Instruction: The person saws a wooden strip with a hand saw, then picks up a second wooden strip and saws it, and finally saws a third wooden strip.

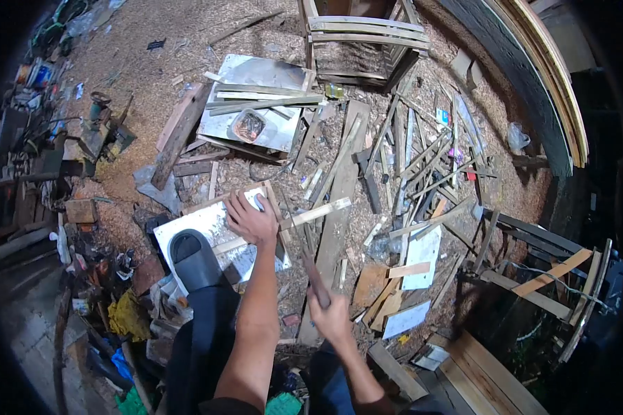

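Observation:
My left hand [250,220] presses down on a thin wooden strip [311,213] that lies across a pale board [201,225]. The fingers curl over the strip near a small grey object; whether they hold it I cannot tell. My right hand [332,319] is closed around the handle of a hammer [313,273], blurred by motion and raised just right of the strip. A foot in a dark sandal [192,259] rests on the near left part of the board.
Sawdust covers the ground. Loose slats and offcuts [408,166] lie scattered right of the board. A metal sheet with a small dish [250,124] lies beyond it, a slatted wooden frame [367,41] stands behind, and tools and clutter [83,138] fill the left side.

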Demonstrator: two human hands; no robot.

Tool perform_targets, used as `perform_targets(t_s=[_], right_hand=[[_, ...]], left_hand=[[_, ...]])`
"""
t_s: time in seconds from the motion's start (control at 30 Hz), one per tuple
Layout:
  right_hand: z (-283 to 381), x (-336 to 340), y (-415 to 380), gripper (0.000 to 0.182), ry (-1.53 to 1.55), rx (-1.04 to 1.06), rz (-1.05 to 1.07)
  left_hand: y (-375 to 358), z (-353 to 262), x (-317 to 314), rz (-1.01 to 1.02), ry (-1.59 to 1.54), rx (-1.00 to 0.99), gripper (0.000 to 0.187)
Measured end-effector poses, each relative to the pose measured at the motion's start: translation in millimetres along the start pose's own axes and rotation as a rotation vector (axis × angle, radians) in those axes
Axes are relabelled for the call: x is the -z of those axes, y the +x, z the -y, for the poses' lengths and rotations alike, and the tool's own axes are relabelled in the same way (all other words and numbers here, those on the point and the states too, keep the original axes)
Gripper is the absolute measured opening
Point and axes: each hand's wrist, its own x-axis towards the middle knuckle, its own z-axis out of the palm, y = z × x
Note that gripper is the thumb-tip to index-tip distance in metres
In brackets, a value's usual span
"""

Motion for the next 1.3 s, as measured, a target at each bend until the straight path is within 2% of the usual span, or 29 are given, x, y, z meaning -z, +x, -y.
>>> perform_targets(t_s=[0.07,0.13,0.2,0.23,0.3,0.33,0.4,0.47,0.5,0.6,0.7,0.77,0.87,0.9,0.93,1.0,1.07,1.13,1.17,1.23,1.3], right_hand=[[-41.6,-10.9,-42.4,0.024,0.129,0.076,-0.066],[-50.7,-11.7,-56.1,0.022,0.081,0.057,-0.045],[-50.7,-23.1,-4.9,0.018,0.030,0.090,-0.039],[-53.9,-38.1,13.4,0.017,0.029,0.029,0.002],[-49.2,-55.2,45.2,0.014,0.011,0.078,-0.054],[-46.8,-49.8,37.0,0.014,0.017,0.077,-0.053],[-41.7,-25.4,1.4,0.022,0.182,-0.091,0.036],[-60.5,-29.3,-39.2,0.024,0.259,0.121,-0.146],[-66.8,-35.4,-35.8,0.019,0.237,0.075,-0.154],[-76.5,-54.9,10.0,0.018,0.158,0.113,-0.149],[-64.4,-68.0,51.4,0.028,0.048,0.172,-0.117],[-79.3,-37.0,-19.9,0.023,0.102,0.215,-0.127],[-73.7,-35.8,-3.0,0.025,0.147,0.100,-0.092],[-70.1,-53.1,39.2,0.024,0.053,0.272,-0.134],[-63.1,-67.8,74.0,0.025,0.131,0.143,-0.092],[-52.5,-71.3,77.1,0.022,0.104,0.184,-0.121],[-87.6,-56.0,3.4,0.037,-0.045,0.336,-0.143],[-65.4,-21.5,-48.0,0.052,0.266,0.192,-0.061],[-70.0,-30.3,-25.5,0.045,0.172,0.382,-0.211],[-71.5,-50.7,28.6,0.040,0.078,0.166,-0.053],[-63.4,-74.0,73.3,0.038,0.069,0.159,-0.086]], left_hand=[[1.0,0.9,2.0,-0.011,-0.031,-0.016,0.046],[-1.8,5.8,-3.8,-0.040,-0.012,-0.041,0.047],[6.4,-1.4,-14.5,-0.119,0.016,-0.073,0.047],[-2.1,5.4,-8.8,-0.070,-0.003,-0.065,0.047],[-0.8,5.7,-9.1,-0.040,-0.022,-0.033,0.046],[-1.6,7.5,-9.6,-0.042,-0.018,-0.037,0.046],[-2.2,9.3,-8.3,-0.036,-0.030,-0.035,0.045],[-3.1,7.3,-7.0,-0.038,-0.012,-0.033,0.046],[-5.2,8.3,-4.8,-0.047,-0.021,-0.030,0.046],[-8.2,5.4,-3.0,-0.062,-0.025,-0.045,0.047],[-1.0,2.5,0.0,-0.067,-0.015,-0.039,0.043],[1.6,1.4,-1.4,-0.078,-0.022,-0.045,0.042],[5.5,0.3,-6.8,-0.093,-0.008,-0.060,0.042],[5.8,-2.6,-6.5,-0.097,-0.013,-0.056,0.042],[-2.3,0.3,-2.5,-0.089,-0.003,-0.048,0.042],[-0.5,-3.4,-2.6,-0.059,0.002,-0.045,0.043],[-0.6,1.0,-3.1,-0.044,-0.017,-0.026,0.043],[1.3,-1.0,-6.0,-0.067,-0.036,-0.034,0.043],[-2.1,1.7,-5.4,-0.079,-0.046,-0.047,0.043],[2.1,1.0,-9.6,-0.077,-0.018,-0.062,0.043],[-2.4,1.5,-15.9,-0.085,0.003,-0.062,0.044]])
